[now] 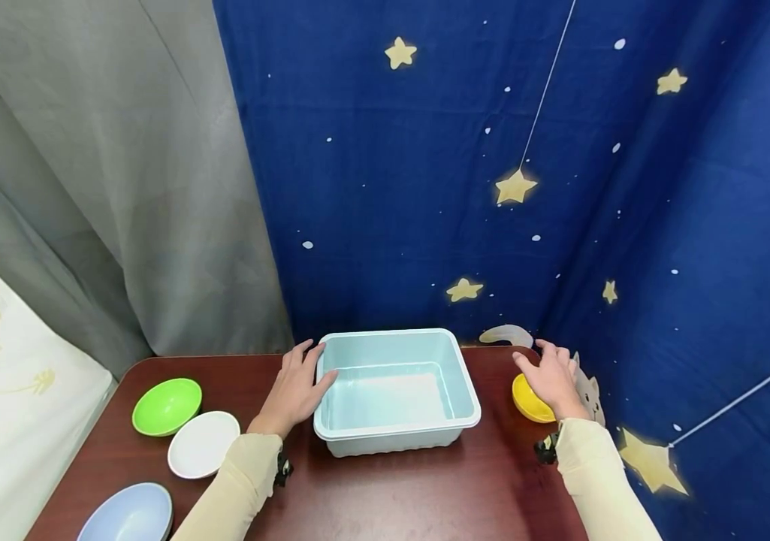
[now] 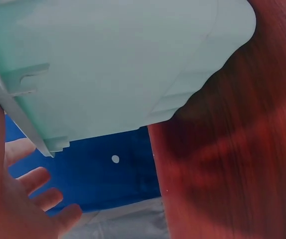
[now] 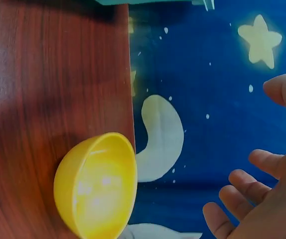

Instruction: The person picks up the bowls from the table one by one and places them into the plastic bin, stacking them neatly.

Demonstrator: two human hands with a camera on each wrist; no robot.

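Observation:
A pale blue-green plastic basin (image 1: pixel 394 428) stands on the brown table. At its left rim is my left hand (image 1: pixel 298 387), with the thumb reaching over the edge and the other fingers spread outside. The left wrist view shows those fingers (image 2: pixel 46 199) apart, beside the basin's outer wall (image 2: pixel 108 64). On the right, a yellow bowl (image 1: pixel 526 402) sits near the table's edge, partly covered in the head view by my right hand (image 1: pixel 554 379). That hand hovers above the bowl (image 3: pixel 105 189) with loosely spread fingers (image 3: pixel 245 186) and holds nothing.
A green bowl (image 1: pixel 167 407), a white bowl (image 1: pixel 203 445) and a light blue bowl (image 1: pixel 129 517) stand on the table's left side. Behind the table hang a grey curtain (image 1: pixel 121 188) and a blue star-patterned curtain (image 1: pixel 412 188). White patterned cloth (image 1: pixel 13 406) lies left of the table.

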